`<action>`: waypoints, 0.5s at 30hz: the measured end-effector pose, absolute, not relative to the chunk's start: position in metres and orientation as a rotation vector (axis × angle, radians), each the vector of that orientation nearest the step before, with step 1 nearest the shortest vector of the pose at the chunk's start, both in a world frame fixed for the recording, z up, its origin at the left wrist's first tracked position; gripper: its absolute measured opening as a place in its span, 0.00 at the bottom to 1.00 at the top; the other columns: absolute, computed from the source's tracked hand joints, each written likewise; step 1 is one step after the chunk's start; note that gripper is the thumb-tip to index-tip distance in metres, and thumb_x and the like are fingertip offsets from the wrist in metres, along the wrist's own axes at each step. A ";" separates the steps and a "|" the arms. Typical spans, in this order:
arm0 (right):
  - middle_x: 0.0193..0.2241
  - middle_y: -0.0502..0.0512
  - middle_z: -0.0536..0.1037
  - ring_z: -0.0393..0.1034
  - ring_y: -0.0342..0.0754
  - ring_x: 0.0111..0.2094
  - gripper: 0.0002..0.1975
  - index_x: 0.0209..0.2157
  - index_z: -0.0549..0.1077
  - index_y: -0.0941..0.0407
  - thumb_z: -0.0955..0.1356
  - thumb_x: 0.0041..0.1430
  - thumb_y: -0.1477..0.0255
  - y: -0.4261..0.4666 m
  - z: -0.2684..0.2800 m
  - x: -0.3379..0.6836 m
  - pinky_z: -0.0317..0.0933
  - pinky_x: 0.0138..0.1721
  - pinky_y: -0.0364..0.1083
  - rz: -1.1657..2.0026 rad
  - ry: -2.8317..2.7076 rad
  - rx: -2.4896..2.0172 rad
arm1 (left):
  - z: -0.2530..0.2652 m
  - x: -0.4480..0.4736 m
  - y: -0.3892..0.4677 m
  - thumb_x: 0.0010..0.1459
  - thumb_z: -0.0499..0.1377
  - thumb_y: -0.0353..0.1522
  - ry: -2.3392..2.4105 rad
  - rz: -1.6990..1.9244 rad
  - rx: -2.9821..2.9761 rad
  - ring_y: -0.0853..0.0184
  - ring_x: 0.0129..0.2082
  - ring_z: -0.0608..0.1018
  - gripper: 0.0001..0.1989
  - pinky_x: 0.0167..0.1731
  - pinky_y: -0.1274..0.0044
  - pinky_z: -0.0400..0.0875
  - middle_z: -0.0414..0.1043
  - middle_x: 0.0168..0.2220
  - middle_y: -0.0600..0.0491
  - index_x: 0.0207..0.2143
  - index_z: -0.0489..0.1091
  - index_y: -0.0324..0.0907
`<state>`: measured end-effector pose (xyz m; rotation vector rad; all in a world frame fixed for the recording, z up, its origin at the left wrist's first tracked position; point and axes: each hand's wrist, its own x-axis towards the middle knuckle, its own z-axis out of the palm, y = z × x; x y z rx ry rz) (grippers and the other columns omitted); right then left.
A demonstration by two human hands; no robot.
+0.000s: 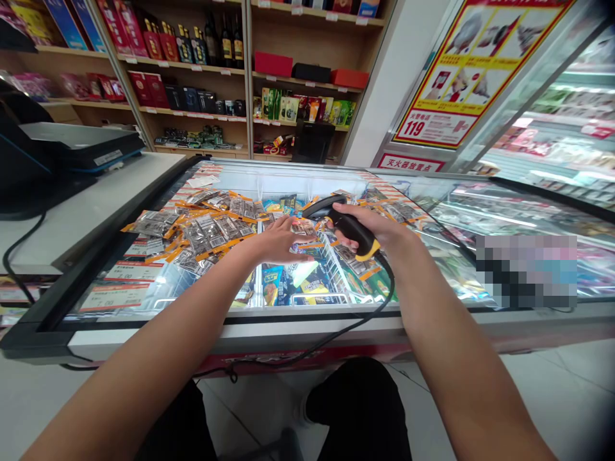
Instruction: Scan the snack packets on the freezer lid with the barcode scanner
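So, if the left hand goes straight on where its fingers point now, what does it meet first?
Probably the packet at the fingertips of the left hand, then the scanner in the right hand. Depth is unclear; the fingers may already touch the packet.

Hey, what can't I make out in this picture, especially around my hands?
All in the head view:
- Whether the left hand touches the packets below: the hand itself hides any contact.
- Part of the barcode scanner's grip: covered by the right hand.
- Fine print on the orange-edged packets: too small.
- The black countertop machine's full shape: cut off by the left edge.
- What the pixelated patch covers: blurred out.
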<state>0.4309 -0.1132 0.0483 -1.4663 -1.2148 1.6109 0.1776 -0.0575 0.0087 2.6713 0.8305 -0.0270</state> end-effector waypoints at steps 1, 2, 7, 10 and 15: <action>0.17 0.54 0.74 0.62 0.46 0.13 0.22 0.35 0.74 0.54 0.69 0.67 0.49 -0.114 0.049 0.430 0.60 0.12 0.43 1.610 -1.193 -1.458 | 0.008 0.178 -0.058 0.64 0.51 0.64 0.831 -0.013 2.681 0.39 0.79 0.34 0.41 0.72 0.43 0.41 0.34 0.81 0.51 0.74 0.58 0.63; 0.17 0.54 0.74 0.62 0.46 0.13 0.21 0.35 0.74 0.54 0.69 0.67 0.49 -0.114 0.049 0.430 0.59 0.11 0.44 1.612 -1.167 -1.452 | 0.008 0.178 -0.058 0.64 0.52 0.64 0.827 0.002 2.693 0.39 0.79 0.36 0.41 0.72 0.43 0.43 0.36 0.81 0.50 0.74 0.59 0.63; 0.18 0.55 0.75 0.63 0.47 0.12 0.21 0.37 0.74 0.54 0.69 0.67 0.49 -0.113 0.049 0.431 0.57 0.10 0.44 1.625 -1.100 -1.457 | 0.007 0.178 -0.057 0.64 0.52 0.63 0.800 0.020 2.723 0.40 0.79 0.41 0.40 0.72 0.44 0.44 0.40 0.81 0.48 0.73 0.62 0.60; 0.19 0.55 0.75 0.63 0.45 0.13 0.23 0.37 0.74 0.54 0.69 0.65 0.47 -0.113 0.048 0.432 0.58 0.11 0.43 1.625 -1.155 -1.450 | 0.008 0.178 -0.057 0.64 0.52 0.63 0.798 0.016 2.730 0.41 0.79 0.41 0.40 0.73 0.45 0.44 0.42 0.80 0.48 0.73 0.62 0.60; 0.17 0.53 0.73 0.62 0.45 0.13 0.23 0.36 0.74 0.54 0.70 0.65 0.47 -0.115 0.049 0.430 0.57 0.11 0.43 1.618 -1.185 -1.432 | 0.008 0.176 -0.057 0.64 0.52 0.63 0.785 0.042 2.700 0.43 0.80 0.35 0.39 0.73 0.44 0.42 0.36 0.81 0.52 0.72 0.64 0.59</action>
